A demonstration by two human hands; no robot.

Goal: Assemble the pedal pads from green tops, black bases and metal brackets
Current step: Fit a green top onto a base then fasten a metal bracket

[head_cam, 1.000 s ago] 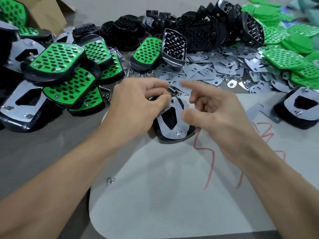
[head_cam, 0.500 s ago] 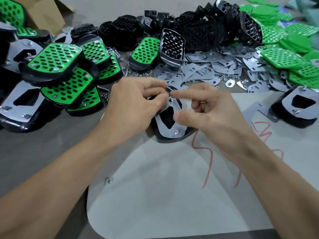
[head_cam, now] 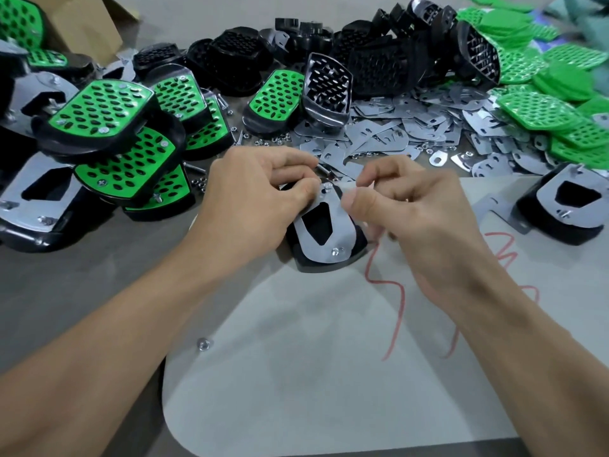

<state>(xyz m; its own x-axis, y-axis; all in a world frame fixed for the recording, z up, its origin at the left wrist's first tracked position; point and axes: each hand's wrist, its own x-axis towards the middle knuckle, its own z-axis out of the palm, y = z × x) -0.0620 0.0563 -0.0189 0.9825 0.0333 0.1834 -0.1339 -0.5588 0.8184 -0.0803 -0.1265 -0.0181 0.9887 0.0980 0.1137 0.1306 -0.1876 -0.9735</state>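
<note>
A pedal pad lies upside down at the far edge of the white mat [head_cam: 313,374]: a black base [head_cam: 360,246] with a metal bracket [head_cam: 344,232] on top. One nut [head_cam: 327,185] sits at the bracket's far end and another nut [head_cam: 336,251] at its near end. My left hand [head_cam: 250,206] grips the pad's far left side, thumb on the bracket beside the far nut. My right hand [head_cam: 418,212] has curled fingers, thumb and forefinger pinched together just right of that nut. Nothing shows between them.
Finished green-topped pads [head_cam: 105,110] are heaped at the left by a cardboard box [head_cam: 82,24]. Black bases [head_cam: 379,61], loose metal brackets [head_cam: 395,133] and green tops [head_cam: 540,107] lie behind. Another bracketed pad [head_cam: 566,206] sits at the right. A loose nut [head_cam: 203,343] lies near the mat.
My right hand came in from the right, touched the far nut with its fingertips, then drew back slightly and curled. My left hand stayed on the pad.
</note>
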